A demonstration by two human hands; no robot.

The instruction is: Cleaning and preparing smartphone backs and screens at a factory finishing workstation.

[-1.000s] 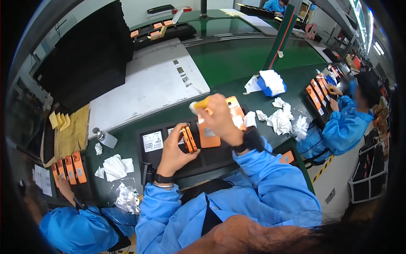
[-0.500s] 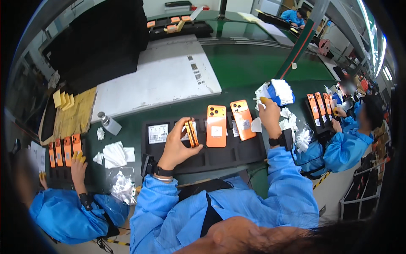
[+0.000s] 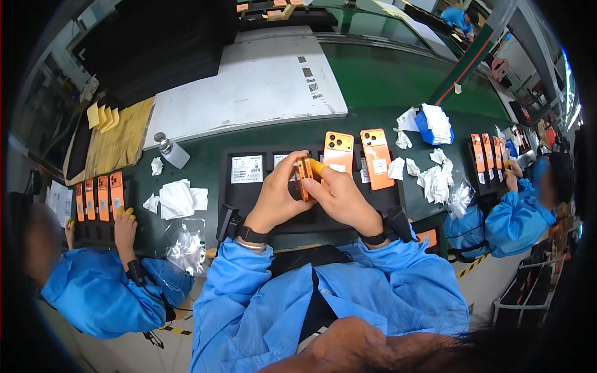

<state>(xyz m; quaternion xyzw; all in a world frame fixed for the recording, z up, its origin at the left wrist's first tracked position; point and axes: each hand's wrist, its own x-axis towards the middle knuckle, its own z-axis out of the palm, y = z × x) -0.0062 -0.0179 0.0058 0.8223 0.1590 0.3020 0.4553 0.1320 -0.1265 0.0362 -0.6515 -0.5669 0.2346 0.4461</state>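
Change: right hand (image 3: 342, 196), beside the blue container (image 3: 425, 132) of white wipes half a second ago, is now back at the orange-edged phone (image 3: 304, 180). Left grip, as before: fingers and thumb of the left hand (image 3: 283, 196) curled round it, edge up. Right grip: thumb and covered fingers closed in on its other side; cannot tell whether a wipe is pinched there. Phone position: raised over the black tray (image 3: 239, 205) on the green tabletop (image 3: 208, 165). Reading: handling passes from one-handed holding to two-handed work.
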